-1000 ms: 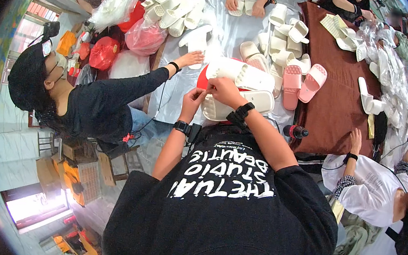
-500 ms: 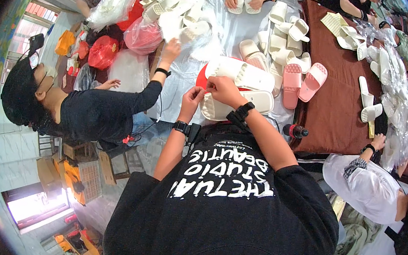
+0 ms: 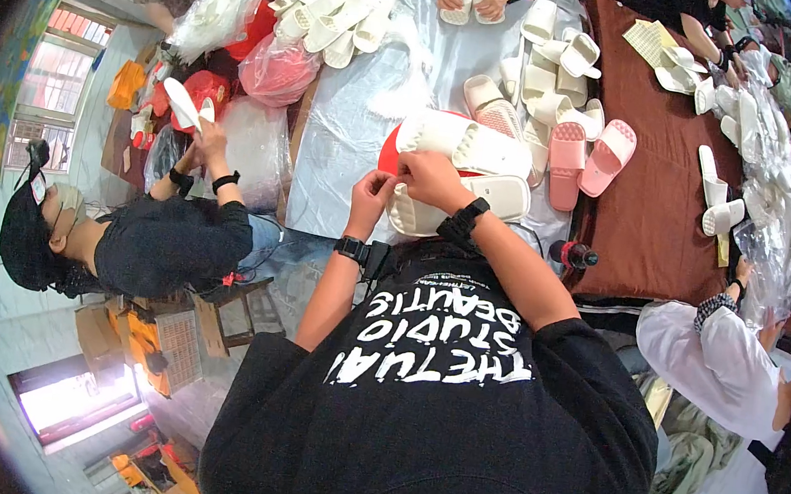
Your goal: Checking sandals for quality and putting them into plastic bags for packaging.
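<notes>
Pinching at white slippers (image 3: 466, 172), left hand (image 3: 372, 193); right hand (image 3: 430, 175) touching.

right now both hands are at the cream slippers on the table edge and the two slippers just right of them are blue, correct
Not quite. The head view shows the left hand and right hand at the cream slippers on the table edge, but the two slippers to their right are pink, not blue.

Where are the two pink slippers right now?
In the head view, the pink slippers lie side by side on the brown cloth, to the right of the person's right hand and next to the white slippers.
</notes>
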The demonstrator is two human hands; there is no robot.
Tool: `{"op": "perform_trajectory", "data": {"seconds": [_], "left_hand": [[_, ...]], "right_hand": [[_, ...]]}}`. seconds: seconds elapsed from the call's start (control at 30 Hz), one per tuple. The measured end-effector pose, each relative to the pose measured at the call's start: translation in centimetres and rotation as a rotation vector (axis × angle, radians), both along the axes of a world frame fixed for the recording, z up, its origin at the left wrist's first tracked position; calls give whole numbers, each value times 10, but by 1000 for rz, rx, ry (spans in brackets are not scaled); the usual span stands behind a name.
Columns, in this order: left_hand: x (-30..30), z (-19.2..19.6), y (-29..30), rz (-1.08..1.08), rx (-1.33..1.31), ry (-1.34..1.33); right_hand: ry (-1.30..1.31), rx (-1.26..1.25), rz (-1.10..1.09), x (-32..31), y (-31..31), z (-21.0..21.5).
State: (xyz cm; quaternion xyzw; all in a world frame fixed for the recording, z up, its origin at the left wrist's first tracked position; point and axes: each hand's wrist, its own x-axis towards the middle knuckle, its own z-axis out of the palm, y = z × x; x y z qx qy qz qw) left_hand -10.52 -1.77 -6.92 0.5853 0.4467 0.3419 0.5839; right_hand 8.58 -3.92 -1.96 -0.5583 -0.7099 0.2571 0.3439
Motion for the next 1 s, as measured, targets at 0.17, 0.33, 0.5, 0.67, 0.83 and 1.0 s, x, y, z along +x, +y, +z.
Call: {"op": "perform_trajectory", "data": {"seconds": [0.17,0.33,0.5,0.67,0.83,1.0], "left_hand": [[4,0,-3,36,0,-12],[9,5,-3,36,-17,-32],[10,7,-6,66,-43,-34],[3,0,-6,80,-53,-33],[3,6,-8,95,45,11],[33,53,-7,43,346,146]], "right_hand": [[-8,-26,2,2,1,-2],[71,-21,3,4,0,-2],[403,-55,-5,12,1,4],[786,-187,-106,42,2,29],[611,-34,-314,95,-5,9],[556,-279,-282,131,-24,-38]]}}
